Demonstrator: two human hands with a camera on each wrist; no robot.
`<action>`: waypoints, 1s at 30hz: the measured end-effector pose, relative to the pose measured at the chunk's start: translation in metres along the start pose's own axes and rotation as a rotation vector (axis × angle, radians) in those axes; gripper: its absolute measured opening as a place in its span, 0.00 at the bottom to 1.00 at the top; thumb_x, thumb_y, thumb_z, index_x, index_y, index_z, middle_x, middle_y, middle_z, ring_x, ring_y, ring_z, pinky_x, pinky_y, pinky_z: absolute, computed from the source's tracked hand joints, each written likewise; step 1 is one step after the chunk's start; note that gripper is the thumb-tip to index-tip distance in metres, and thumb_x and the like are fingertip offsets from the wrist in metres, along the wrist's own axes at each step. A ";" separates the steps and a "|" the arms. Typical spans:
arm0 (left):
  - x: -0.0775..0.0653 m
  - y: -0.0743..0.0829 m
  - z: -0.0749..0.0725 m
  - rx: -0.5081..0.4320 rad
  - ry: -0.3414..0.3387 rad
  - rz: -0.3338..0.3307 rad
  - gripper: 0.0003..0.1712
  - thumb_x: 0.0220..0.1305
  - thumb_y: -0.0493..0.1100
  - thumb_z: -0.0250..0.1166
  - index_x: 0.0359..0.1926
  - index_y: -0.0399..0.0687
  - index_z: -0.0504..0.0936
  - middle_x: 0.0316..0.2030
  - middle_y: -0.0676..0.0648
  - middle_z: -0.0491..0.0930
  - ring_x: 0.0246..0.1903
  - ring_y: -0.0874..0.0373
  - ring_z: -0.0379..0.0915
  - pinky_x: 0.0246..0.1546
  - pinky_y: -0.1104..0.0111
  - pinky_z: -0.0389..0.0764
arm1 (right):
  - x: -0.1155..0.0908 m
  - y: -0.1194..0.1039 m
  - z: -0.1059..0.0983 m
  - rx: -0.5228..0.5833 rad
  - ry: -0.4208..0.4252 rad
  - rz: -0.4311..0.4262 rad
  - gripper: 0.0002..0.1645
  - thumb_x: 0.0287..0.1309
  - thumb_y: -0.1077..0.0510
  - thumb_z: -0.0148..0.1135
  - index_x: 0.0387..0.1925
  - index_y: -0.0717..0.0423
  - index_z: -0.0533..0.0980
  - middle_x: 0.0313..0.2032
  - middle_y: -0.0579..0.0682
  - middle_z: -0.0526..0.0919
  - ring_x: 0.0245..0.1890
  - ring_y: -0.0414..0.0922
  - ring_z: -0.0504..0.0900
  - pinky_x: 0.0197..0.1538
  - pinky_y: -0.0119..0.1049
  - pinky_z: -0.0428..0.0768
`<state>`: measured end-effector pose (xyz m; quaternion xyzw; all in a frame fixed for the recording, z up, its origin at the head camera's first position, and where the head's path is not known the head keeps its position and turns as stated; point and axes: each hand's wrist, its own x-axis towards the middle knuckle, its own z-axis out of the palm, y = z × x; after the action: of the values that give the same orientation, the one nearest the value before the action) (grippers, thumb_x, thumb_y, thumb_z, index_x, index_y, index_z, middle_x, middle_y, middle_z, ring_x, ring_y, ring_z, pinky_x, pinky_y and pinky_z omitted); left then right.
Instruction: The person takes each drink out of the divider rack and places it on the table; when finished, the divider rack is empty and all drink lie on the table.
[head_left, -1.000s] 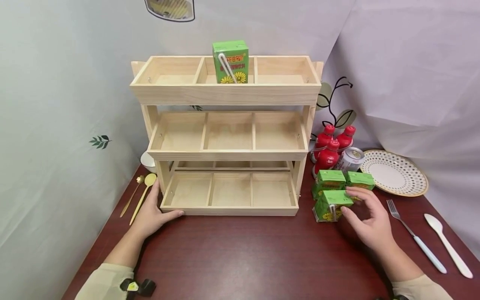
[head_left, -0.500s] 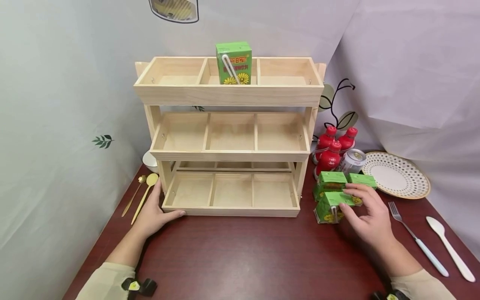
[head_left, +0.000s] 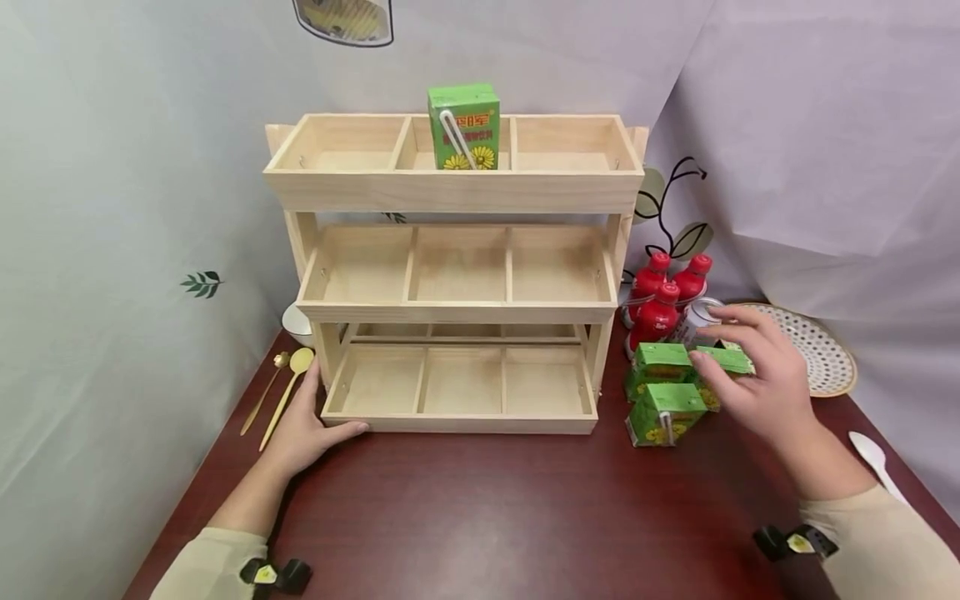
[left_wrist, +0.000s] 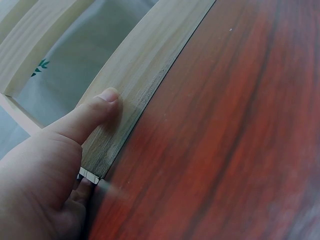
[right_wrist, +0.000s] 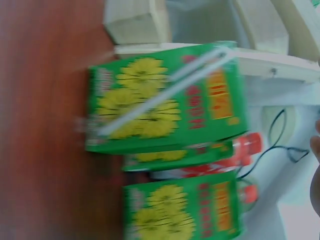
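Note:
A three-tier wooden rack (head_left: 453, 192) stands on the dark red table. My left hand (head_left: 303, 433) grips its lower left corner; in the left wrist view the thumb (left_wrist: 102, 107) lies along the front board (left_wrist: 142, 75). One green juice box (head_left: 465, 125) stands upright in the top tier's middle compartment. Right of the rack are three more: a front juice box (head_left: 665, 417) with a white straw, a back left box (head_left: 660, 367) and a back right box (head_left: 723, 360). My right hand (head_left: 768, 379), fingers spread and bent, is over the back right box and holds nothing.
Behind the boxes stand several red-capped bottles (head_left: 654, 317) and a silver can (head_left: 696, 321). A dotted plate (head_left: 825, 354) is partly behind my right hand. A white spoon (head_left: 870, 454) lies at right, golden spoons (head_left: 288, 387) and a white bowl (head_left: 296, 323) at left.
My right hand has moved from the front juice box back and to the right, over the back right one. The left hand stays at the rack's corner.

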<state>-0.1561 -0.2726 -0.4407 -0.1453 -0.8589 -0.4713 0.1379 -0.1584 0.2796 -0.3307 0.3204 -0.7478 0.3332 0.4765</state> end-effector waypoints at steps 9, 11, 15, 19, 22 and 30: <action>-0.001 0.000 -0.001 0.000 0.001 0.006 0.73 0.35 0.40 0.84 0.76 0.52 0.45 0.68 0.38 0.60 0.63 0.45 0.59 0.58 0.70 0.58 | 0.065 0.010 0.001 -0.022 0.093 -0.040 0.26 0.49 0.45 0.69 0.31 0.68 0.83 0.41 0.66 0.82 0.48 0.56 0.78 0.56 0.35 0.71; -0.001 0.001 -0.002 0.002 0.002 0.003 0.73 0.35 0.40 0.84 0.77 0.53 0.45 0.68 0.38 0.59 0.63 0.45 0.58 0.59 0.68 0.58 | 0.075 0.012 0.000 -0.032 0.094 -0.011 0.25 0.49 0.47 0.69 0.32 0.69 0.83 0.42 0.66 0.82 0.49 0.56 0.78 0.56 0.34 0.70; 0.000 0.001 -0.002 0.016 -0.003 -0.001 0.74 0.36 0.41 0.84 0.77 0.54 0.43 0.70 0.40 0.56 0.65 0.45 0.57 0.60 0.64 0.59 | 0.092 0.012 -0.001 -0.055 0.082 0.053 0.21 0.49 0.53 0.67 0.36 0.69 0.83 0.44 0.67 0.81 0.51 0.54 0.76 0.53 0.29 0.67; 0.000 0.001 -0.002 0.017 -0.010 -0.005 0.74 0.36 0.42 0.84 0.77 0.55 0.42 0.71 0.41 0.54 0.66 0.45 0.55 0.60 0.65 0.58 | 0.105 0.009 0.001 -0.071 0.057 0.080 0.19 0.49 0.57 0.65 0.40 0.68 0.83 0.47 0.68 0.79 0.54 0.55 0.74 0.55 0.29 0.66; -0.001 0.002 -0.002 0.014 -0.007 -0.003 0.74 0.36 0.41 0.84 0.77 0.55 0.42 0.71 0.41 0.54 0.66 0.45 0.55 0.60 0.68 0.58 | 0.114 0.013 0.005 -0.083 0.037 0.063 0.20 0.49 0.58 0.66 0.43 0.67 0.83 0.49 0.67 0.78 0.55 0.56 0.73 0.55 0.29 0.65; 0.000 0.002 -0.002 0.012 -0.003 -0.010 0.75 0.36 0.41 0.84 0.77 0.55 0.41 0.72 0.41 0.53 0.67 0.45 0.53 0.62 0.58 0.56 | 0.140 0.028 0.019 -0.109 0.003 -0.009 0.24 0.48 0.53 0.66 0.46 0.63 0.82 0.52 0.63 0.77 0.55 0.51 0.73 0.50 0.27 0.65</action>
<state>-0.1548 -0.2732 -0.4378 -0.1408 -0.8627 -0.4665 0.1351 -0.2379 0.2572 -0.2125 0.2968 -0.7626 0.2901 0.4962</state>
